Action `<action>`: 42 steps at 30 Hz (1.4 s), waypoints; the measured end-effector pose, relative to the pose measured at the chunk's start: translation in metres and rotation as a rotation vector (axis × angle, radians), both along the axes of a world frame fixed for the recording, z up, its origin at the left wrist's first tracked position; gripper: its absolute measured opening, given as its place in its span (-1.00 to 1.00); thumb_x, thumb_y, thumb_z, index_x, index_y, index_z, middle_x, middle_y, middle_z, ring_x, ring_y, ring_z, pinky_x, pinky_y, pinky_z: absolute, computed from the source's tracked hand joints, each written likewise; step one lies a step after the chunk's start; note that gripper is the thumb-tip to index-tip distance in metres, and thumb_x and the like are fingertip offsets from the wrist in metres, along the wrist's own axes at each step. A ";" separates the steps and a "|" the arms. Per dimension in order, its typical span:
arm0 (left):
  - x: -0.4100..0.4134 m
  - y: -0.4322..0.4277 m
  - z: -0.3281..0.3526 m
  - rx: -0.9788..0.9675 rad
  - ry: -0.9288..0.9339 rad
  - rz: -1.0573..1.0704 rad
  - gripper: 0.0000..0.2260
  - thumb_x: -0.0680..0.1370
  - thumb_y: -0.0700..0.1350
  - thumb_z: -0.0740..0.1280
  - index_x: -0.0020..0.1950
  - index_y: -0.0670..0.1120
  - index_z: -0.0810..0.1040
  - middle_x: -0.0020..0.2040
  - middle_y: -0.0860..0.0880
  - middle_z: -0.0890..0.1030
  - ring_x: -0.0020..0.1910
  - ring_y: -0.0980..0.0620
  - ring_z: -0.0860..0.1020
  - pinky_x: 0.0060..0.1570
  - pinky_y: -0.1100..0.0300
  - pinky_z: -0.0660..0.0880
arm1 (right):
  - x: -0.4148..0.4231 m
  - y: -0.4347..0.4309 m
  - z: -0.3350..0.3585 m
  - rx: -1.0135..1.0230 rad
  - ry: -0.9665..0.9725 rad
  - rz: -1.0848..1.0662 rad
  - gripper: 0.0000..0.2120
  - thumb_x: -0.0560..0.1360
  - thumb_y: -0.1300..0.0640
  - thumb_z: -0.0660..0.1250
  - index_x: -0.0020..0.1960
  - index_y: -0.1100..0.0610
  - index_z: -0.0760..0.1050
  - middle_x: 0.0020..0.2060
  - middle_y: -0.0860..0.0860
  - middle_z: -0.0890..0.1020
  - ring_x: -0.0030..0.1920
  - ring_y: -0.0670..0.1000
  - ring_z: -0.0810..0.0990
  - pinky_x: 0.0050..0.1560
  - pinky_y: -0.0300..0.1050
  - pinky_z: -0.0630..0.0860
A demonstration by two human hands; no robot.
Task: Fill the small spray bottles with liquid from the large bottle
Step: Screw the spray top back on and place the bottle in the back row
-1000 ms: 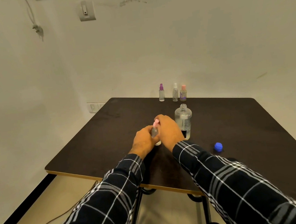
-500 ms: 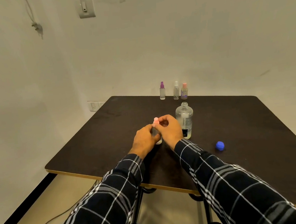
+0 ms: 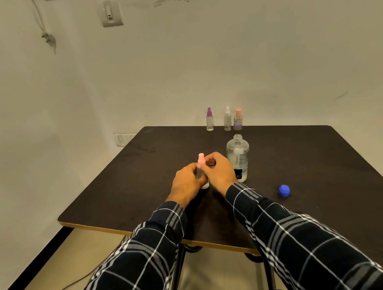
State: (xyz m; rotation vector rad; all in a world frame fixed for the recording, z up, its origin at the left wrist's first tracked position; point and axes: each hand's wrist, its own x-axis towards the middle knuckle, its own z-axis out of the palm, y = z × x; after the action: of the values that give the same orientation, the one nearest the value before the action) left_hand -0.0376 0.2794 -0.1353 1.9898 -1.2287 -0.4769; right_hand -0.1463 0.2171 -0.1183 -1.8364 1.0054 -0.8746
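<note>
Dark brown table [image 3: 305, 156], with four small spray bottles, one large bottle, one loose cap and two hands on it.

Near the front edge, about midway along it, the left hand [image 3: 186, 184] curls its fingers around the clear body of the pink-topped spray bottle [image 3: 201, 159], which stands upright. Whether its base touches the surface cannot be told. The right hand [image 3: 219, 175] pinches that bottle just under its pink top with thumb and fingertips. Just right of the right hand stands the large bottle [image 3: 238, 154], upright, mouth uncapped, partly full of clear liquid. Further right, near the front edge, lies the blue cap [image 3: 284, 190], well apart from the bottle.

Along the far edge three small bottles stand in a row: the purple-topped bottle [image 3: 209, 120], then the white-topped bottle [image 3: 227, 119] and the pink-capped bottle [image 3: 238, 121] close together.

Broad bare surface runs from the hands to the left edge, and from the cap to the right edge. A band also shows between the large bottle and the far row.
</note>
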 end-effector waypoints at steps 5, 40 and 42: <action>-0.001 0.001 0.001 -0.010 0.023 0.010 -0.64 0.58 -0.01 0.40 0.36 0.02 0.50 0.19 0.00 0.61 0.19 0.01 0.57 0.23 0.03 0.52 | -0.005 0.008 -0.010 -0.038 -0.063 -0.025 -0.65 0.46 -0.07 0.49 0.11 0.08 0.49 0.00 0.01 0.58 0.01 -0.03 0.56 0.06 -0.12 0.55; 0.000 0.000 0.001 -0.018 -0.028 -0.017 -0.59 0.58 0.06 0.39 0.40 0.00 0.47 0.22 -0.01 0.61 0.16 0.04 0.57 0.19 0.08 0.53 | -0.003 -0.001 -0.004 -0.044 -0.045 0.030 -0.79 0.59 -0.01 0.34 0.15 0.07 0.59 0.02 -0.05 0.65 0.07 -0.06 0.60 0.14 -0.13 0.56; 0.000 0.000 0.001 -0.009 -0.023 -0.017 -0.58 0.58 0.03 0.39 0.42 -0.01 0.47 0.25 -0.03 0.60 0.21 0.01 0.56 0.26 0.01 0.52 | -0.002 -0.001 -0.003 -0.014 -0.055 0.022 -0.81 0.56 -0.01 0.39 0.09 0.07 0.56 -0.03 -0.05 0.63 0.03 -0.06 0.61 0.07 -0.15 0.57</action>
State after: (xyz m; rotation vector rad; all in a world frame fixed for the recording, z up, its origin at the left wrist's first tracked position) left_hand -0.0378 0.2799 -0.1340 1.9834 -1.2608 -0.4572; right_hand -0.1483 0.2160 -0.1217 -1.8215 0.9459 -0.9162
